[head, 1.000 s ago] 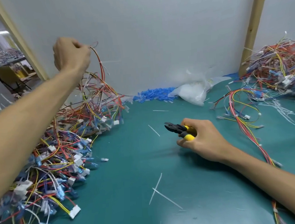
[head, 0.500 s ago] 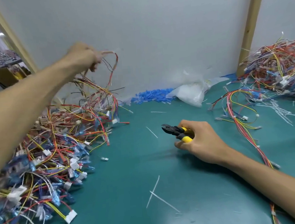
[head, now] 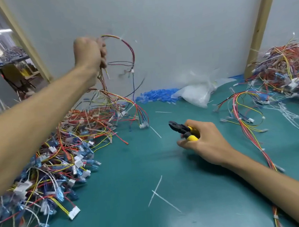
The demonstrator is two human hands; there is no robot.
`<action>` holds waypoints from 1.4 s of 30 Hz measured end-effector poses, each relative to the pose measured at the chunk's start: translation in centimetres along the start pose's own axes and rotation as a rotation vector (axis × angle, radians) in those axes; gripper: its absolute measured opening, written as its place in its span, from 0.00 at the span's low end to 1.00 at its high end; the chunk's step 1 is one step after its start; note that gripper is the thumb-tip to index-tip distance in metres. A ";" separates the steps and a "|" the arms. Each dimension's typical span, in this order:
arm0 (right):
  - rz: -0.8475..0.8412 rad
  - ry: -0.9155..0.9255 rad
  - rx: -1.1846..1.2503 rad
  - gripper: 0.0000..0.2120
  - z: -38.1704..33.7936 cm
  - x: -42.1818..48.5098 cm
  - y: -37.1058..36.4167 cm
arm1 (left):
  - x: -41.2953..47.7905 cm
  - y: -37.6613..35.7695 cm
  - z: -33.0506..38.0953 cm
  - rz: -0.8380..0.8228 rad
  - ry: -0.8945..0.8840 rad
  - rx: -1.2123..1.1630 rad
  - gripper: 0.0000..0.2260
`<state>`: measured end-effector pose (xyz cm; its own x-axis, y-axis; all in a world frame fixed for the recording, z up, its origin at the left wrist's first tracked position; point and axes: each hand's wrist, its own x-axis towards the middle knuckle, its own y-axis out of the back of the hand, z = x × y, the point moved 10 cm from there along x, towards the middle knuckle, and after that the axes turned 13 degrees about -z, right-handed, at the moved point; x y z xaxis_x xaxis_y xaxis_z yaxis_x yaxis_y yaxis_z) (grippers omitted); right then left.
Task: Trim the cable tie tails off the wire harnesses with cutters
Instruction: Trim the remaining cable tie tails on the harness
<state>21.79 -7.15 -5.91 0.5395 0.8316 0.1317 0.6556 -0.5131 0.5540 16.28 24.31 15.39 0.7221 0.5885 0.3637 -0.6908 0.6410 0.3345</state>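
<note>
My left hand [head: 88,52] is raised high at the left and grips a wire harness [head: 131,61] of red, yellow and blue wires. The harness loops above my fist and trails down to a white connector [head: 144,125] just over the table. Below it lies a big tangled pile of harnesses [head: 55,156] along the left side. My right hand [head: 203,141] rests low at the centre and holds yellow-handled cutters [head: 182,129], black jaws pointing left, away from the lifted harness.
The green table mat [head: 133,195] carries several cut white tie tails [head: 156,189]. A second pile of harnesses [head: 288,66] sits at the back right, with one loose harness [head: 242,116] in front of it. A plastic bag [head: 195,93] and blue terminals [head: 156,95] lie against the wall.
My left hand has pulled one harness up and rightward, out of the left pile, so it now hangs mostly free. My right hand with the cutters has stayed nearly still.
</note>
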 end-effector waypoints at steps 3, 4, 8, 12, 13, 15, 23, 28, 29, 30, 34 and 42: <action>0.028 0.001 0.028 0.20 -0.1 -0.3 0.3 | -0.7 -3.2 -1.2 -0.235 0.090 0.047 0.15; 0.033 0.002 0.037 0.20 -0.1 -0.3 0.4 | -1.4 -4.4 -2.7 -0.365 0.223 0.079 0.14; 0.079 0.014 0.105 0.20 0.3 -0.3 1.0 | -2.4 -3.6 -2.8 -0.273 0.225 0.030 0.12; 0.150 0.048 0.448 0.16 1.4 -0.2 2.1 | -9.5 -10.4 1.0 -0.604 -0.194 0.295 0.10; 0.150 0.046 0.585 0.16 1.7 -0.1 2.1 | -12.0 -12.2 0.9 -0.675 -0.282 0.418 0.10; 0.105 0.033 0.793 0.20 1.9 0.2 1.6 | -17.0 -15.0 0.8 -0.722 -0.481 0.675 0.10; -0.100 -0.022 0.651 0.18 1.3 0.2 0.7 | -22.7 -16.1 -0.4 -0.554 -0.715 0.994 0.18; -0.313 0.049 0.258 0.09 -1.2 -1.0 -1.0 | -21.9 -13.6 0.4 -0.453 -0.867 1.251 0.26; -0.296 0.063 0.224 0.09 -1.4 -0.9 -1.1 | -21.4 -12.5 0.5 -0.419 -0.856 1.255 0.29; -0.244 0.062 0.244 0.10 -1.3 -0.7 -0.7 | -20.7 -11.2 0.6 -0.371 -0.819 1.215 0.33; 0.020 -0.023 0.735 0.11 1.0 -0.1 2.0 | -16.8 -6.5 -1.7 -0.254 -0.445 1.038 0.44; 0.119 -0.091 1.243 0.23 2.8 0.0 2.0 | -15.3 -5.3 -9.8 -0.635 0.013 1.066 0.19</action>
<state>24.60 -8.73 -7.12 0.6318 0.7739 0.0426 0.6277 -0.4786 -0.6140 9.20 16.71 -0.46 0.9355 0.3295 -0.1276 0.1006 0.0977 0.9901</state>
